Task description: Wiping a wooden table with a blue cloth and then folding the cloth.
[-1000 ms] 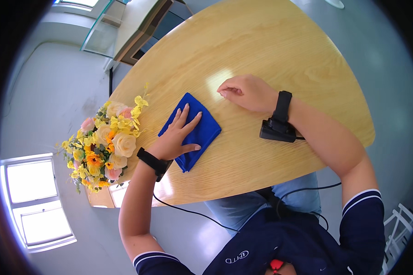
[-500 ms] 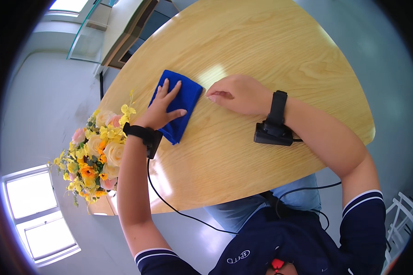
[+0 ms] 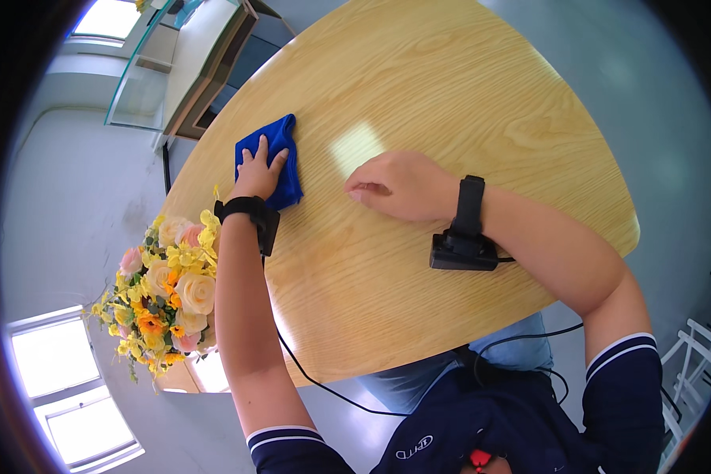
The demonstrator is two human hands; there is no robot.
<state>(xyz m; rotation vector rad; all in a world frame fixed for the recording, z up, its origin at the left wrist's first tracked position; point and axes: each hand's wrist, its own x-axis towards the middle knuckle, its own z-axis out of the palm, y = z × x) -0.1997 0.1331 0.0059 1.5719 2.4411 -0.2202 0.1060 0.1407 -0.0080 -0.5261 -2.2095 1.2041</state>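
A folded blue cloth (image 3: 288,170) lies on the light wooden table (image 3: 419,87), toward its left side. My left hand (image 3: 258,170) presses down flat on it, fingers spread and pointing away from me. To the right, my right hand (image 3: 403,186) rests on or just over the tabletop, its fingers curled inward. Nothing shows inside that curl, and it touches no cloth. Both wrists wear black straps with small black boxes and cables.
A bouquet of yellow, cream, pink and orange flowers (image 3: 170,292) stands at the table's left edge, close beside my left forearm. Beyond the far left edge is a cabinet with a glass panel (image 3: 197,71). A black cable (image 3: 332,387) runs along the near edge.
My left hand and the blue cloth have moved left and slightly away from me, and the cloth has turned. The right hand has hardly shifted, while the whole view has tilted a little.
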